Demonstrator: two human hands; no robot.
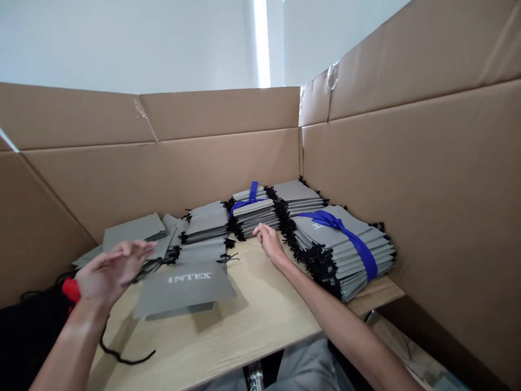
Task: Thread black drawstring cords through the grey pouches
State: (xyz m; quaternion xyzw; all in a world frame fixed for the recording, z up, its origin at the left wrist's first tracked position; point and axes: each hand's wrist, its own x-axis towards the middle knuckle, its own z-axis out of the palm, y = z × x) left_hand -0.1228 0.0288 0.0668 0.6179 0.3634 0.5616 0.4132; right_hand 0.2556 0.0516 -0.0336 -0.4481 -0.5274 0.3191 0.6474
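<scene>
A flat grey drawstring pouch (pixel 183 290) printed INTEX lies between my hands, apparently a little above the wooden board, with a shadow beside it. My left hand (pixel 116 266) is raised at the pouch's upper left, slightly blurred, fingers stretched out and nothing visible in them. My right hand (pixel 267 241) is closed, fingers curled in, in front of the blue-tied stack of pouches (pixel 256 214); whatever it may hold is hidden. Another grey pouch (pixel 202 251) lies just behind the INTEX one. A black cord (pixel 122 359) trails over the board below my left hand.
Cardboard walls (pixel 228 157) enclose the wooden board (pixel 260 304) at back and sides. A large blue-tied bundle (pixel 345 250) stands at right, more stacks (pixel 299 195) behind. Loose pouches (pixel 134 231) lie at back left. Black cords and something red (pixel 71 290) are at far left.
</scene>
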